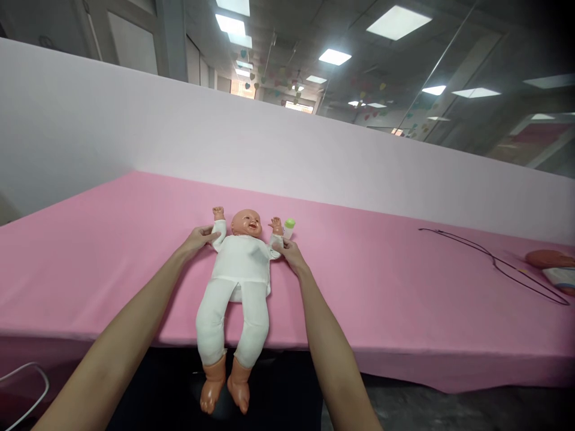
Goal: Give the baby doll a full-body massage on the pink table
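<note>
Nearest to us, the doll's bare feet (227,386) hang past the edge of the pink cloth (404,299), over a dark floor. A white wire frame (27,389) shows at the lower left, near that edge.

The doll (240,257) lies on its back, with its head away from us and its legs slightly apart. Its white suit (238,263) covers the body and legs and reaches both wrists, so the arms are through the sleeves; the small hands and the feet stay bare. The suit's lower edge sits loose at the hips, and we cannot tell whether it is fastened.

Our left hand (197,239) curls around the sleeve (218,234) on the arm to our left, fingers closed over the cloth. Our right hand (288,254) pinches the other cuff (275,248) between fingertips and thumb, close to the doll's wrist.

Just past that raised doll's hand stands a small bottle (289,228) with a green cap. Well to the right lie a black cord (489,260), a peach-coloured object (550,258) and a white packet (560,276). Beyond the cloth rises a white wall (135,120), and paper hearts (287,84) hang farther off under the ceiling lights.
</note>
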Motion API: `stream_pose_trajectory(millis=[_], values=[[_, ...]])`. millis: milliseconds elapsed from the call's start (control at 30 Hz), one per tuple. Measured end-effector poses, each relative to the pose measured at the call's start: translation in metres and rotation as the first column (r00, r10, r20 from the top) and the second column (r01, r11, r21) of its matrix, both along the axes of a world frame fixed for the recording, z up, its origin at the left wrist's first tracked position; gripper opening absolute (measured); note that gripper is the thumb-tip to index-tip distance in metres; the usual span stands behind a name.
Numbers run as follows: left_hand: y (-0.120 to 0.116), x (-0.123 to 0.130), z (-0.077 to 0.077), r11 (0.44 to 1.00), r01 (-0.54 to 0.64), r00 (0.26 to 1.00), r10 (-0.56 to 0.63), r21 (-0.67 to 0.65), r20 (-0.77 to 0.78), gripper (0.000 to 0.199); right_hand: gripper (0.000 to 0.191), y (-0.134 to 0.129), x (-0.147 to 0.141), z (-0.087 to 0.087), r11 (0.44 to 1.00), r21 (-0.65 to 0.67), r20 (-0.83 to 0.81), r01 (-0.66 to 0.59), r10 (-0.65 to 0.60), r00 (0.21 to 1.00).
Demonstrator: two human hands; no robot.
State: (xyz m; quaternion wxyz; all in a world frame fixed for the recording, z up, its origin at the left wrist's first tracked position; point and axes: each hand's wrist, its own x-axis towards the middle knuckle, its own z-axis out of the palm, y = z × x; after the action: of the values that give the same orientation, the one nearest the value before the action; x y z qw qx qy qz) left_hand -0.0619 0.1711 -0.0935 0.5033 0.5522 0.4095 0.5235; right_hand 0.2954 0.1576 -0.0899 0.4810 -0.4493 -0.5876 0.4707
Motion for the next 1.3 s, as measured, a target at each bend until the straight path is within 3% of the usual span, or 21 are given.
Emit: stream_pose_trajectory(millis=[67,133,200,300,367,500,633,833,900,1000,1100,1233,1300], values=[[-0.004,-0.008,0.004,0.994,0.107,0.994,-0.107,0.001,0.029,0.051,0.044,-0.003,0.007,0.003,0.984,-0.037,-0.042,-0.175,0.173,0.984],[-0.007,-0.015,0.006,0.973,0.232,0.973,-0.232,0.005,-0.002,0.034,0.042,-0.004,0.013,0.003,0.961,-0.037,-0.008,-0.275,0.275,0.962],[-0.008,-0.019,0.006,0.944,0.330,0.942,-0.329,0.011,-0.068,0.017,0.032,-0.003,0.016,0.000,0.946,-0.005,0.055,-0.324,0.323,0.945],[-0.008,-0.020,0.004,0.928,0.372,0.924,-0.368,0.020,-0.109,0.016,0.017,0.000,0.016,-0.006,0.935,0.021,0.094,-0.354,0.351,0.932],[-0.007,-0.017,0.003,0.950,0.309,0.948,-0.305,0.037,-0.092,0.016,0.020,0.002,0.015,-0.008,0.944,0.028,0.083,-0.327,0.324,0.942],[-0.007,-0.004,0.002,0.996,0.062,0.998,-0.061,0.069,-0.018,0.044,0.036,0.001,0.010,-0.005,0.987,0.031,0.001,-0.156,0.156,0.988],[-0.004,0.009,-0.003,0.987,-0.142,0.987,0.147,0.076,-0.072,0.055,0.037,-0.001,0.000,-0.002,0.996,0.058,0.047,-0.064,0.062,0.997],[0.000,0.016,-0.011,0.971,-0.230,0.967,0.236,0.069,-0.097,0.055,0.046,-0.001,-0.010,-0.006,0.994,0.026,0.094,0.107,-0.109,0.990],[0.000,0.016,-0.009,0.973,-0.224,0.970,0.229,0.059,-0.083,0.054,0.044,0.000,-0.009,-0.005,0.995,0.016,0.072,0.102,-0.103,0.992],[-0.002,0.012,-0.004,0.988,-0.152,0.988,0.152,0.034,0.003,0.060,0.042,0.001,-0.002,-0.003,1.000,-0.007,-0.022,0.005,-0.005,1.000],[-0.004,0.003,-0.001,0.999,-0.004,0.995,0.000,0.038,0.104,0.050,0.041,0.001,0.005,-0.003,0.992,-0.015,-0.096,-0.123,0.121,0.988],[-0.005,-0.011,-0.003,0.976,0.217,0.975,-0.218,0.015,0.051,0.021,0.017,0.002,0.011,-0.009,0.962,-0.006,-0.041,-0.272,0.271,0.962],[-0.006,-0.015,-0.004,0.960,0.280,0.960,-0.280,0.003,0.015,0.016,0.011,0.002,0.011,-0.011,0.948,-0.005,-0.020,-0.319,0.319,0.948]])
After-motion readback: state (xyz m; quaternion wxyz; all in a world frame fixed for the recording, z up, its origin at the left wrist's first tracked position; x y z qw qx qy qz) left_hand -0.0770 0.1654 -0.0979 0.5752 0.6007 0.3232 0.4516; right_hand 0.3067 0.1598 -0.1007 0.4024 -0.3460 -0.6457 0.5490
